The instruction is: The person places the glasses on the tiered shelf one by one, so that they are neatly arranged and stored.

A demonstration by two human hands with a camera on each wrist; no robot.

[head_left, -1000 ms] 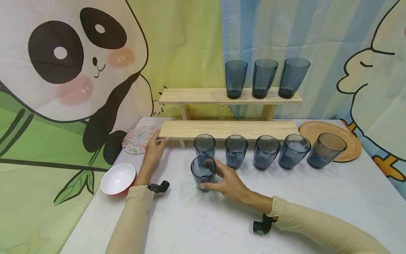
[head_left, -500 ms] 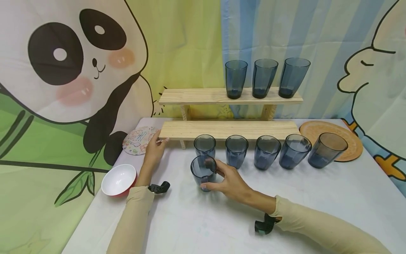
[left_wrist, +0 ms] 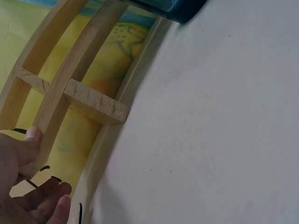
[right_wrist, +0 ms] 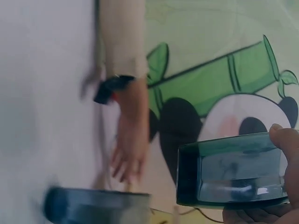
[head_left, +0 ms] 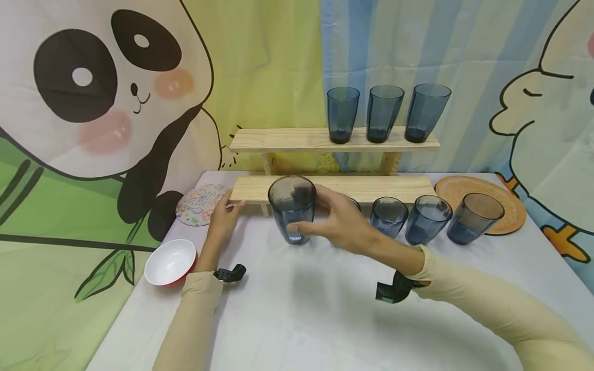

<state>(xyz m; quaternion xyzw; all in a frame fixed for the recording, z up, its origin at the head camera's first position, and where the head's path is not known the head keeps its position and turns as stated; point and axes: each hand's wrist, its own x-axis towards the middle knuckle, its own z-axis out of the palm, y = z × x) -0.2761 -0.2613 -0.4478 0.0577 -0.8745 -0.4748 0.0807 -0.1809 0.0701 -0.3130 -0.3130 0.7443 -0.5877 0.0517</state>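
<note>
My right hand [head_left: 345, 221] grips a blue-tinted drinking glass [head_left: 290, 211] by its side, upright and raised off the table. In the right wrist view the thumb and fingers wrap round this glass [right_wrist: 233, 172] from its rim end. With thumb and fingers my left hand [head_left: 225, 219] holds the left end of the lower board of a two-tier wooden shelf [head_left: 260, 189]. Its thumb lies on the edge of that board [left_wrist: 49, 123] in the left wrist view. Along the shelf's front stands a row of similar glasses [head_left: 389, 216], the left part hidden by the right hand and held glass.
Three matching glasses [head_left: 342, 116] stand on the upper board [head_left: 278, 138], toward its right. A round brown mat [head_left: 515, 208] lies at the right, a floral round mat [head_left: 197, 206] at the left. A white bowl [head_left: 170, 262] with a red outside sits near the left sleeve.
The right hand has lifted the glass from the table and carried it up and forward toward the lower board, covering the row's left glasses. My left hand stays at the shelf end.
</note>
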